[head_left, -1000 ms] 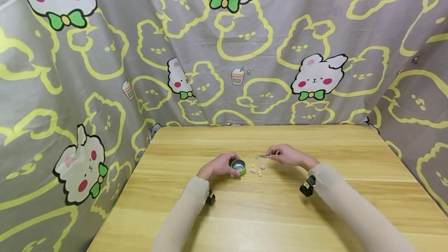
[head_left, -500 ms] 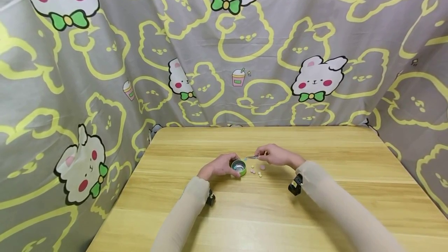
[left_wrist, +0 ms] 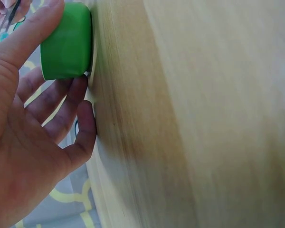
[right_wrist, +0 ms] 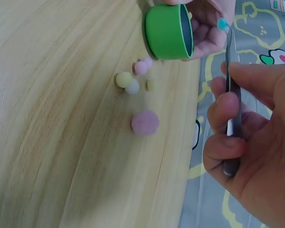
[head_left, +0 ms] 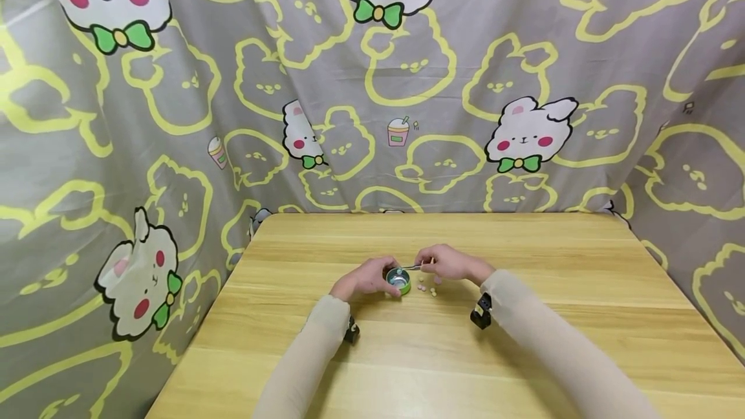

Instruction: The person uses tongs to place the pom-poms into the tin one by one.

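My left hand (head_left: 372,275) grips a small round green tin (right_wrist: 168,32) that stands on the table, thumb on the near side and fingers round the far side. My right hand (head_left: 448,262) holds metal tweezers (right_wrist: 231,107) between thumb and fingers. At the tweezers' tips is a small turquoise pom-pom (right_wrist: 222,24), above the tin's open top in the head view. On the table beside the tin lie a large pink pom-pom (right_wrist: 145,123), a yellow pom-pom (right_wrist: 124,80), a whitish pom-pom (right_wrist: 132,86) and a few other small ones.
The wooden table (head_left: 407,354) has a light grain and reaches back to a grey curtain (head_left: 431,167) with yellow outlines and white cartoon animals. Black cameras sit on both wrists, such as the right wrist camera (head_left: 481,312).
My right hand has moved left with the tweezers and the turquoise pom-pom, from right of the tin to above it. My left hand and the tin have stayed in place.
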Available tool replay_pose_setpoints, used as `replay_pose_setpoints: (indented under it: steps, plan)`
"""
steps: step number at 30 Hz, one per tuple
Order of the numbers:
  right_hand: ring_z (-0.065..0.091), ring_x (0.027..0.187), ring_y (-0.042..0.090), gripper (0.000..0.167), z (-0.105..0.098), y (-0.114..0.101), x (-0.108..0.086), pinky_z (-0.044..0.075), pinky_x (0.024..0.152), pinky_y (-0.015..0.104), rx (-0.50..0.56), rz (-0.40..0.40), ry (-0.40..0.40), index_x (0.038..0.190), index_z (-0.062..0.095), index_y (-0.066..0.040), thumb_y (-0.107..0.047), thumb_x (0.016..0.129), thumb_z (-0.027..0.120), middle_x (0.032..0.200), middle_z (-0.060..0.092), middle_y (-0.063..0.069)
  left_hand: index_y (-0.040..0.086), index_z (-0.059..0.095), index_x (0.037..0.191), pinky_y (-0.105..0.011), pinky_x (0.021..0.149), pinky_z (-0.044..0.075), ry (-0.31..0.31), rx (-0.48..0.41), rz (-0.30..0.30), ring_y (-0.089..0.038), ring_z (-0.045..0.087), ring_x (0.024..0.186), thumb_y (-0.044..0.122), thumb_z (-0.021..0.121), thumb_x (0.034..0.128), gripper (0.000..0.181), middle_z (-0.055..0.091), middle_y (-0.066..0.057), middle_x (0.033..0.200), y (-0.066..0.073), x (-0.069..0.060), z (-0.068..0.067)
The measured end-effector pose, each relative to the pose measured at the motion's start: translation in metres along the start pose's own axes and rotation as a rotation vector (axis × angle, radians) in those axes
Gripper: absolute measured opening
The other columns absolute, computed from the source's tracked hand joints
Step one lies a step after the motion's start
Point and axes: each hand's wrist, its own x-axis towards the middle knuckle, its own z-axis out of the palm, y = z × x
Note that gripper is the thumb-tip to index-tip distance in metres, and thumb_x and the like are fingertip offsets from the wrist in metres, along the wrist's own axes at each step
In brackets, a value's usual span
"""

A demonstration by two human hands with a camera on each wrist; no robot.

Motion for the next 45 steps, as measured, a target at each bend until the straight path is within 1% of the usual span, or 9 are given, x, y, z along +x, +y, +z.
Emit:
replay_pose_setpoints:
  steps: [4, 9, 16, 18, 25, 30, 37, 42, 45]
  plan:
    - [0.063, 0.069, 0.036, 0.014, 0.003, -0.003, 0.001, 0.049, 0.056, 0.026, -0.023, 0.019, 0.004, 0.103, 0.062, -0.001, -0.006, 0.095, 0.051, 0.094, 0.062, 0.021, 0.018, 0.058, 0.108, -0.026, 0.082, 0.044, -0.005, 0.000, -0.011, -0.008, 0.056, 0.089, 0.029, 0.084, 0.0715, 0.046, 0.060, 0.009, 0.096, -0.001, 0.000, 0.002]
    - [0.063, 0.069, 0.034, 0.014, 0.001, -0.006, 0.001, 0.048, 0.060, 0.026, -0.062, 0.008, 0.031, 0.103, 0.062, -0.002, -0.005, 0.095, 0.051, 0.093, 0.062, 0.020, 0.017, 0.057, 0.110, -0.026, 0.082, 0.044, -0.005, 0.006, -0.012, -0.008, 0.056, 0.089, 0.029, 0.083, 0.0723, 0.047, 0.060, 0.008, 0.097, 0.000, 0.000, 0.002]
    - [0.058, 0.079, 0.018, 0.014, -0.002, -0.005, -0.001, 0.046, 0.070, 0.029, -0.118, -0.017, 0.066, 0.103, 0.064, -0.005, -0.008, 0.094, 0.054, 0.093, 0.064, 0.013, 0.017, 0.057, 0.110, -0.026, 0.083, 0.044, 0.001, 0.007, -0.009, -0.009, 0.056, 0.090, 0.028, 0.083, 0.0724, 0.048, 0.060, 0.007, 0.098, 0.000, -0.001, 0.001]
    - [0.057, 0.080, 0.016, 0.014, -0.004, -0.003, -0.004, 0.046, 0.071, 0.031, -0.120, -0.015, 0.078, 0.103, 0.064, -0.005, -0.008, 0.094, 0.054, 0.093, 0.064, 0.013, 0.017, 0.057, 0.110, -0.026, 0.083, 0.043, 0.000, 0.003, -0.008, -0.010, 0.056, 0.091, 0.028, 0.083, 0.0725, 0.047, 0.061, 0.006, 0.099, 0.000, -0.001, 0.001]
    - [0.054, 0.078, 0.012, 0.013, -0.013, 0.012, -0.017, 0.045, 0.069, 0.031, -0.164, -0.010, 0.118, 0.099, 0.065, -0.006, -0.007, 0.092, 0.055, 0.089, 0.063, 0.003, 0.018, 0.058, 0.109, -0.027, 0.084, 0.043, 0.004, 0.000, -0.011, -0.009, 0.055, 0.092, 0.027, 0.083, 0.0728, 0.045, 0.060, 0.007, 0.099, -0.001, -0.001, 0.002]
    - [0.053, 0.076, 0.013, 0.011, -0.017, 0.025, -0.028, 0.044, 0.066, 0.030, -0.169, 0.008, 0.136, 0.097, 0.066, -0.006, -0.006, 0.091, 0.057, 0.088, 0.063, 0.001, 0.018, 0.058, 0.109, -0.028, 0.084, 0.043, 0.001, -0.011, -0.016, -0.009, 0.055, 0.092, 0.025, 0.084, 0.0724, 0.045, 0.060, 0.007, 0.100, 0.000, -0.002, 0.002]
    - [0.054, 0.077, 0.012, 0.009, -0.020, 0.040, -0.040, 0.045, 0.069, 0.031, -0.200, 0.009, 0.150, 0.094, 0.066, -0.007, -0.005, 0.091, 0.058, 0.087, 0.064, 0.002, 0.018, 0.058, 0.109, -0.028, 0.085, 0.043, 0.000, -0.023, -0.009, -0.010, 0.055, 0.092, 0.025, 0.084, 0.0721, 0.045, 0.061, 0.006, 0.100, -0.001, -0.003, 0.001]
    - [0.054, 0.077, 0.013, 0.008, -0.018, 0.045, -0.047, 0.045, 0.070, 0.033, -0.206, 0.026, 0.151, 0.094, 0.066, -0.008, -0.005, 0.091, 0.059, 0.088, 0.064, 0.003, 0.018, 0.058, 0.109, -0.028, 0.085, 0.043, 0.000, -0.018, -0.004, -0.009, 0.055, 0.092, 0.025, 0.084, 0.0721, 0.045, 0.060, 0.008, 0.099, 0.000, -0.003, 0.001]
    - [0.054, 0.077, 0.012, 0.007, -0.016, 0.049, -0.049, 0.045, 0.070, 0.033, -0.219, 0.021, 0.157, 0.092, 0.066, -0.009, -0.006, 0.090, 0.059, 0.087, 0.064, 0.003, 0.018, 0.058, 0.109, -0.027, 0.084, 0.043, -0.001, -0.016, -0.005, -0.009, 0.055, 0.092, 0.025, 0.084, 0.0721, 0.045, 0.060, 0.009, 0.098, 0.001, -0.003, 0.000]
